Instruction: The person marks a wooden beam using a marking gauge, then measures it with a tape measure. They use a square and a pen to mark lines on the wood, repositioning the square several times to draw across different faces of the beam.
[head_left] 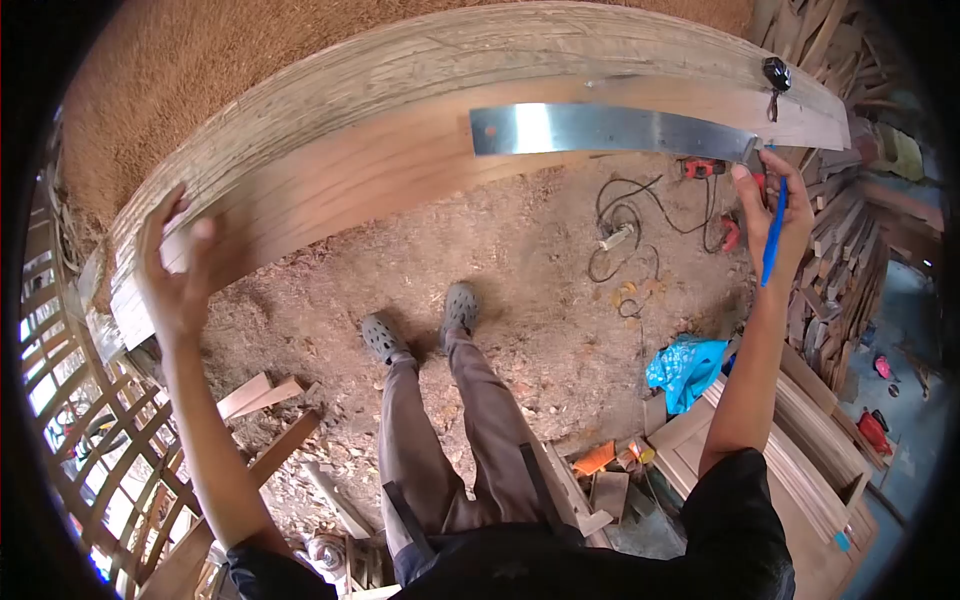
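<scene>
Plank (400,150): long, thick, probably heavy, stiff and splintery, is lying crosswise high above the floor (520,290), best gripped by its near edge at both ends; left hand (180,265) is bracing it with half-open fingers, right hand (775,205) is pinching a pen (773,238) while steadying a blade (610,128).

Blue pen (773,240), silvery blade (610,128), tan plank (380,130)

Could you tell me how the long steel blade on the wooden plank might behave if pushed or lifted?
The long flat steel blade looks thin and shiny, so it may slide over the pale wooden plank and flex if lifted by one end. Lying flat, it seems unlikely to roll. The right hand, holding a blue pen, rests at its end.
</scene>
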